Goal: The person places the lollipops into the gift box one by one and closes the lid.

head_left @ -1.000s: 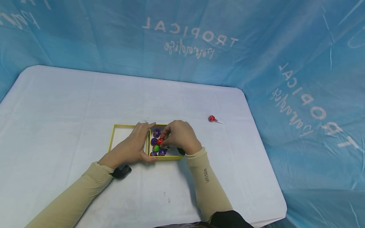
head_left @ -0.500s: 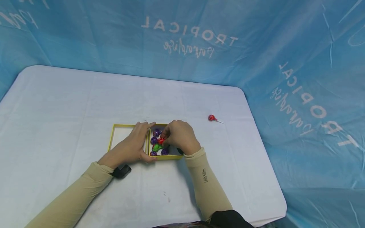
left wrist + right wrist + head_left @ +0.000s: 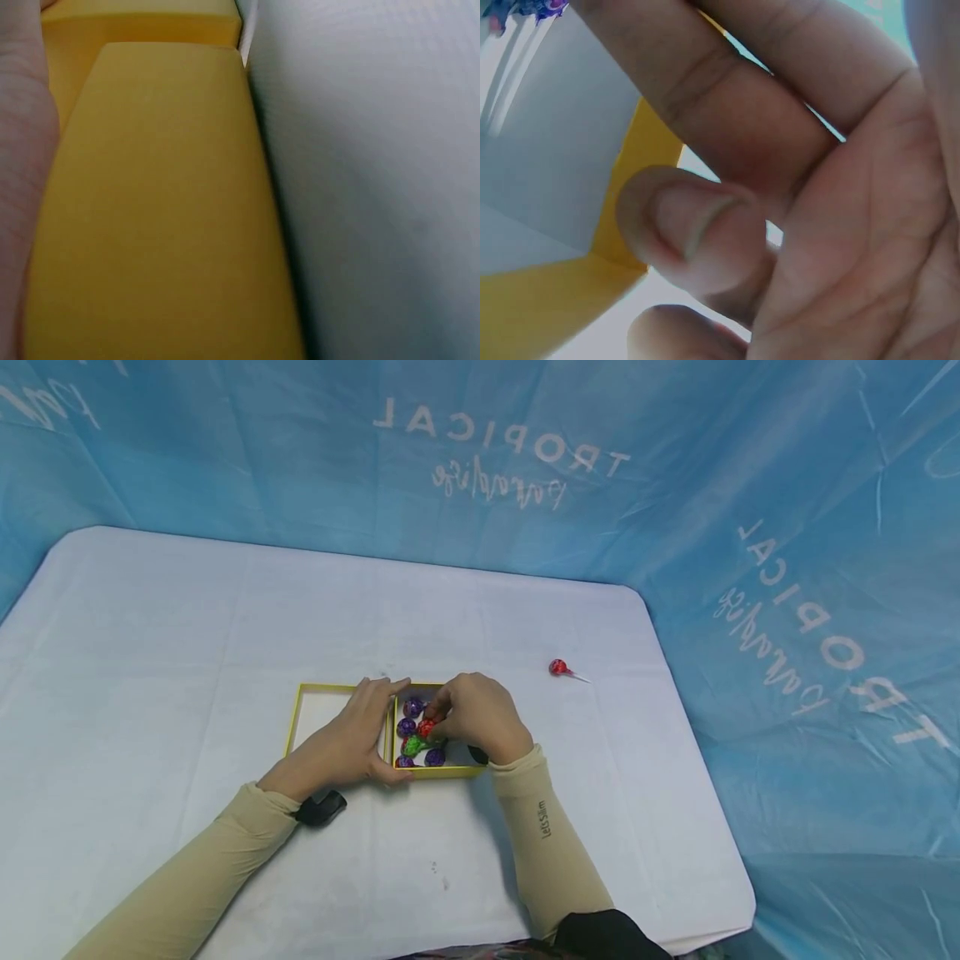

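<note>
A shallow yellow-edged box point(image 3: 448, 772) lies on the table, its white-lined lid point(image 3: 318, 706) folded open to the left. My left hand point(image 3: 347, 739) grips the box around the hinge side, thumb at the near edge and fingers at the far edge. Yellow box wall point(image 3: 157, 210) fills much of the left wrist view. Inside the box, my right hand point(image 3: 480, 714) pinches a red lollipop point(image 3: 426, 728); its stick is hidden. Beside it lie a green lollipop point(image 3: 413, 746) and several purple lollipops point(image 3: 406, 727). In the right wrist view, a purple wrapper point(image 3: 547, 7) shows at the top left corner.
Another red lollipop point(image 3: 558, 667) lies on the white tablecloth point(image 3: 622, 827) to the right, stick pointing right. Blue printed curtains point(image 3: 300, 468) hang behind and to the right of the table. Each wrist carries a black device point(image 3: 320, 810).
The red lollipop in my right hand has shifted slightly right inside the box. A purple lollipop near the front edge has also moved a little right. My left hand stays in place.
</note>
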Available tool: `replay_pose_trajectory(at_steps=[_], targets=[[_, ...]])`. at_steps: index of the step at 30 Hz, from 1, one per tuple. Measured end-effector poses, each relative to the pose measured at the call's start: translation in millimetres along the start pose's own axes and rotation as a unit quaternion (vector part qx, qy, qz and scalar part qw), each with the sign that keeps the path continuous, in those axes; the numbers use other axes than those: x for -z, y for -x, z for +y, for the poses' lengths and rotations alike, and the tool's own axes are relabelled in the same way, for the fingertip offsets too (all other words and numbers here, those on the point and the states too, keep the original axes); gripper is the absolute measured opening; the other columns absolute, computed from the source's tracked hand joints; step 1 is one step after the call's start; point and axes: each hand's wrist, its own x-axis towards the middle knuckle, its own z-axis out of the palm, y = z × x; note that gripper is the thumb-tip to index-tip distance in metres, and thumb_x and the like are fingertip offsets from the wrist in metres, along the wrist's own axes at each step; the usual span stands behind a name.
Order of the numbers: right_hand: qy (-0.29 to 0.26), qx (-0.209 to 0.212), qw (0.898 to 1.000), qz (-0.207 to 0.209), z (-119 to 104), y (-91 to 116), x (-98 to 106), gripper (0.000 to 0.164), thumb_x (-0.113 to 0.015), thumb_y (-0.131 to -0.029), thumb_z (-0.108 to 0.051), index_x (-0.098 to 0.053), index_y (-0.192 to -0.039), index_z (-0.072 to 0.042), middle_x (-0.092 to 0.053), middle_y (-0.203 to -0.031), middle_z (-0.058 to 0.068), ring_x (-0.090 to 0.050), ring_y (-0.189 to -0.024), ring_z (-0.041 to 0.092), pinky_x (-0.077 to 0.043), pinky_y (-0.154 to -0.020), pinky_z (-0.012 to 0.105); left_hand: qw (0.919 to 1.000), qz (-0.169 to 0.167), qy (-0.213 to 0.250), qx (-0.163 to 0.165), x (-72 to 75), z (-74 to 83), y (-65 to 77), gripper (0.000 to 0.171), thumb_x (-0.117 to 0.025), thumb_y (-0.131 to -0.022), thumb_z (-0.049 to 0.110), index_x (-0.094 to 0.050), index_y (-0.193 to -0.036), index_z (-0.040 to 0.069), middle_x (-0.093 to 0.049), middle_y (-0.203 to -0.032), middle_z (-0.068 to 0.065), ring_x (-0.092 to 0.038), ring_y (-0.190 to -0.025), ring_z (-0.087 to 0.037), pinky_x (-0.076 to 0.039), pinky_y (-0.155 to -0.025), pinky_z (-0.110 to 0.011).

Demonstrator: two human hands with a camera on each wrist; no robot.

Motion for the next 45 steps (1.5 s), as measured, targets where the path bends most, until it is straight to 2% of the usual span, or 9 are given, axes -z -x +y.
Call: replay_pose_trajectory(at_steps=[6, 9, 12, 16, 26, 32, 39, 41, 45], targets=[[-0.006, 0.013, 1.000, 0.009, 7.3, 0.1, 5.4, 0.012, -0.088, -0.077, -0.030, -0.082, -0.084, -0.021, -0.073, -0.078, -0.013, -0.063, -0.073, 0.005, -0.054, -0.065, 0.025, 0.9999, -0.006, 0.002, 0.010, 0.8, 1.4, -0.9, 0.127, -0.087, -0.064, 0.058, -0.017, -0.157, 0.007, -0.030, -0.150, -0.024, -0.024, -0.146, -0.041, -0.008, -0.128, -0.053], [-0.032, 0.015, 0.999, 0.023, 13.8, 0.3, 8.8, 0.016, -0.082, -0.083, -0.037, -0.083, -0.086, -0.021, -0.074, -0.080, -0.013, -0.063, -0.076, 0.006, -0.055, -0.066, 0.026, 0.9999, -0.006, -0.001, 0.012, 0.9, 1.5, -1.3, 0.128, -0.088, -0.064, 0.058, -0.016, -0.157, 0.007, -0.029, -0.150, -0.025, -0.024, -0.145, -0.041, -0.008, -0.128, -0.053], [-0.072, 0.014, 0.996, 0.055, 22.0, 0.6, 12.5, 0.020, -0.079, -0.086, -0.040, -0.083, -0.088, -0.021, -0.075, -0.083, -0.012, -0.065, -0.080, 0.006, -0.057, -0.071, 0.028, 0.9998, -0.008, -0.001, 0.015, 1.3, 2.3, -1.3, 0.128, -0.088, -0.064, 0.058, -0.016, -0.157, 0.006, -0.029, -0.150, -0.024, -0.024, -0.145, -0.041, -0.008, -0.129, -0.052], [-0.115, 0.022, 0.989, 0.089, 32.3, -1.0, 16.3, 0.016, -0.080, -0.086, -0.037, -0.082, -0.087, -0.022, -0.075, -0.086, -0.012, -0.065, -0.085, 0.007, -0.056, -0.076, 0.031, 0.9998, -0.005, -0.002, 0.019, 1.8, 2.9, -0.2, 0.129, -0.088, -0.063, 0.059, -0.017, -0.157, 0.006, -0.030, -0.150, -0.024, -0.025, -0.145, -0.040, -0.007, -0.129, -0.051], [-0.155, 0.006, 0.983, 0.097, 48.1, -7.8, 14.1, 0.007, -0.082, -0.084, -0.034, -0.081, -0.081, -0.027, -0.074, -0.088, -0.012, -0.065, -0.091, 0.008, -0.056, -0.078, 0.033, 0.9999, 0.001, -0.004, 0.014, 1.1, 3.5, -1.3, 0.130, -0.089, -0.061, 0.057, -0.019, -0.156, 0.003, -0.034, -0.145, -0.022, -0.027, -0.143, -0.038, -0.007, -0.129, -0.051], [-0.171, 0.007, 0.979, 0.107, 56.5, -8.2, 15.3, 0.009, -0.083, -0.083, -0.035, -0.081, -0.081, -0.026, -0.075, -0.088, -0.011, -0.064, -0.087, 0.013, -0.053, -0.070, 0.032, 0.9999, 0.003, -0.008, 0.011, -1.3, 3.4, -2.5, 0.129, -0.088, -0.062, 0.058, -0.020, -0.156, 0.002, -0.034, -0.145, -0.022, -0.026, -0.143, -0.038, -0.008, -0.129, -0.049], [-0.173, -0.021, 0.972, 0.160, 70.9, -8.8, 20.4, 0.013, -0.084, -0.082, -0.035, -0.082, -0.086, -0.023, -0.075, -0.091, -0.009, -0.059, -0.083, 0.015, -0.047, -0.065, 0.031, 0.9999, 0.010, -0.012, 0.005, -1.9, 2.6, -2.2, 0.129, -0.088, -0.061, 0.060, -0.020, -0.156, 0.002, -0.035, -0.143, -0.023, -0.028, -0.142, -0.038, -0.009, -0.129, -0.051], [-0.178, -0.035, 0.967, 0.177, 76.2, -8.9, 21.5, 0.014, -0.084, -0.082, -0.035, -0.082, -0.087, -0.023, -0.076, -0.094, -0.008, -0.059, -0.087, 0.017, -0.047, -0.066, 0.033, 0.9999, 0.011, -0.011, 0.003, -2.0, 2.1, -2.2, 0.130, -0.088, -0.061, 0.060, -0.020, -0.156, 0.002, -0.035, -0.143, -0.023, -0.028, -0.142, -0.039, -0.008, -0.129, -0.051], [-0.184, -0.051, 0.959, 0.209, 89.0, -8.5, 23.5, 0.014, -0.082, -0.084, -0.034, -0.082, -0.091, -0.022, -0.076, -0.102, -0.005, -0.062, -0.099, 0.016, -0.051, -0.079, 0.035, 0.9999, 0.007, -0.005, 0.004, -1.8, 2.0, -2.0, 0.130, -0.089, -0.061, 0.057, -0.019, -0.156, 0.003, -0.034, -0.144, -0.023, -0.025, -0.144, -0.041, -0.006, -0.129, -0.051]])
